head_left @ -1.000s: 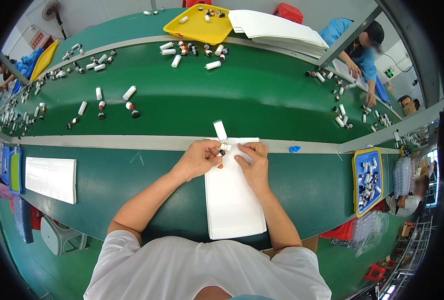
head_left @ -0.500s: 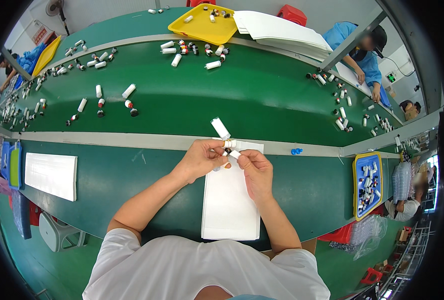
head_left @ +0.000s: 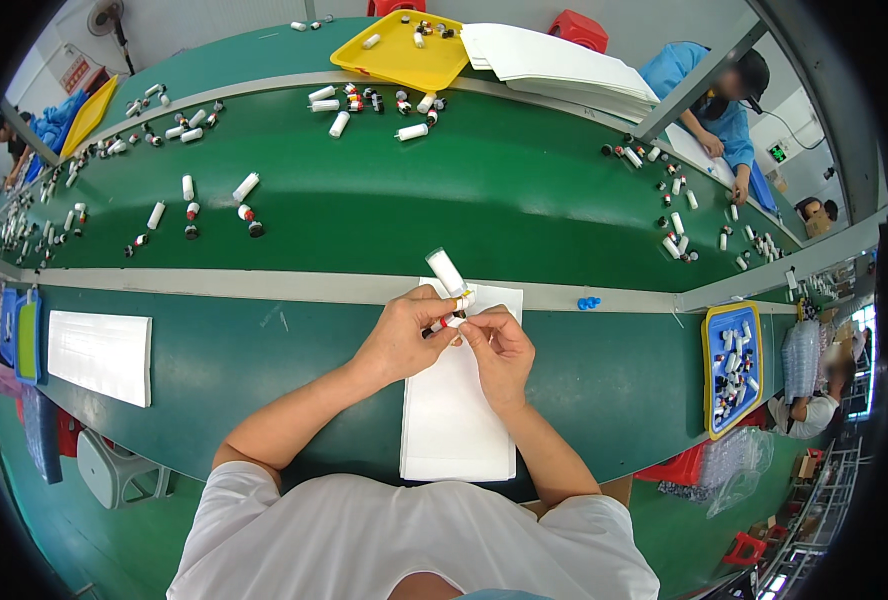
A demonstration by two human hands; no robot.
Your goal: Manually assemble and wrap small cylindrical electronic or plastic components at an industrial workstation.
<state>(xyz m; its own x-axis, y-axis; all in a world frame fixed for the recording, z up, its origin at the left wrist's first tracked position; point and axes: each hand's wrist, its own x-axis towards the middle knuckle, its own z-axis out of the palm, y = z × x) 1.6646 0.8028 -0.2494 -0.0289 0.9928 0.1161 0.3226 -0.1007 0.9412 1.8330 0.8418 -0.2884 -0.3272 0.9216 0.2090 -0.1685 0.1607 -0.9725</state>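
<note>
My left hand (head_left: 396, 335) is closed, with thumb and fingers pinching a small cylindrical part (head_left: 448, 323) banded in white, red and black. Just beyond these fingertips, a white cylindrical bottle (head_left: 446, 272) stands out at a tilt. Its lower end meets a small piece with a yellowish edge at the left fingers; whether it is joined there I cannot tell. My right hand (head_left: 504, 355) is closed in a pinch against the banded part, and its fingertips hide whatever is between them. Both hands are above a stack of white sheets (head_left: 459, 425).
Several white bottles (head_left: 247, 187) and dark caps lie on the green belt (head_left: 364, 220), past a pale rail (head_left: 214, 283). A blue tray (head_left: 732, 370) of parts sits at right, near small blue pieces (head_left: 589, 303). White sheets (head_left: 100, 355) lie left. A person (head_left: 714, 110) works far right.
The white bottle has come nearer to my fingers. My right fingertips have moved left against the left ones, and the white piece they held is now hidden. The banded part shows more.
</note>
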